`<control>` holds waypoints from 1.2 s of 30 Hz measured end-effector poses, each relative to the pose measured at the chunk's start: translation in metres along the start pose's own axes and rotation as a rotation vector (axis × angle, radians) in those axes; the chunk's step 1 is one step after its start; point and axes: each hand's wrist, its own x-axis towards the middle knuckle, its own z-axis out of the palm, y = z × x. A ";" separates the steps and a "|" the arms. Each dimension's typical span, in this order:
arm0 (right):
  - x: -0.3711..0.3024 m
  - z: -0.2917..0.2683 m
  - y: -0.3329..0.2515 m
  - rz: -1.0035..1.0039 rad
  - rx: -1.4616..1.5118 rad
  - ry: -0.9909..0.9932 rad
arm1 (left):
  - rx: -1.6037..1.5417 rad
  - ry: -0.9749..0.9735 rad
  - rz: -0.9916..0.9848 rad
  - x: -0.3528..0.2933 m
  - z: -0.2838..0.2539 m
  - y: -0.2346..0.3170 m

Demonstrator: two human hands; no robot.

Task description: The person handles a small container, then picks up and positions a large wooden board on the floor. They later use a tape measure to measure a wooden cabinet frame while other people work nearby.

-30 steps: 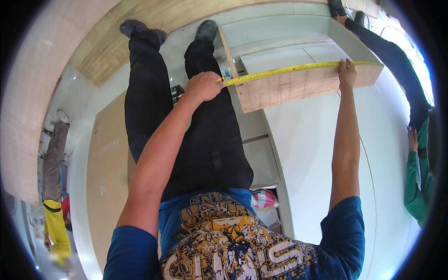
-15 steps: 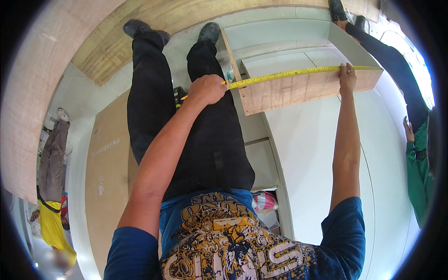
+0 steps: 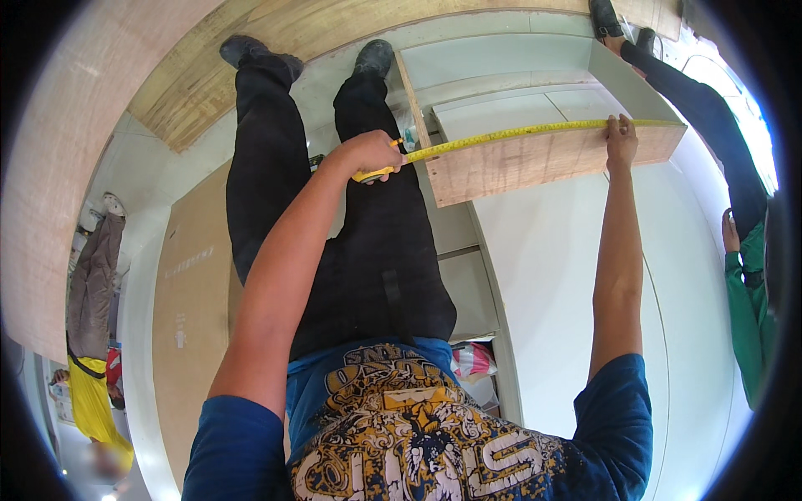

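Observation:
A yellow tape measure (image 3: 373,175) sits in my left hand (image 3: 368,153), its case showing under my closed fingers. A thin orange-yellow stick like a pencil (image 3: 397,142) pokes out of the same hand. From the case the yellow tape blade (image 3: 510,133) runs right along the top edge of a plywood board (image 3: 543,160), the near side of a box-like frame. My right hand (image 3: 621,144) pinches the blade against that edge near the board's right end. The blade carries on past my fingers to the right corner.
White panels (image 3: 576,267) lie beneath and before the frame. A brown sheet (image 3: 190,275) is at left, a large wooden panel (image 3: 75,159) at far left. A red-and-white bag (image 3: 474,359) sits in a gap. People in yellow (image 3: 92,401) and green (image 3: 743,309) are at the sides.
My left hand has turned and shifted slightly left, bringing the tape measure's yellow case into sight. My right hand stays almost still at the board's edge.

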 end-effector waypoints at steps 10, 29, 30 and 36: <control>-0.002 0.000 0.000 0.025 0.068 -0.013 | -0.038 -0.167 -0.058 0.008 -0.016 0.004; -0.004 0.002 -0.011 0.077 0.014 -0.022 | -0.057 -0.434 -0.147 0.027 -0.033 0.001; -0.004 0.002 -0.012 0.083 0.018 -0.025 | -0.060 -0.441 -0.147 0.028 -0.034 0.000; -0.003 0.000 -0.008 0.128 0.011 -0.015 | -0.072 -0.473 -0.146 0.032 -0.035 -0.003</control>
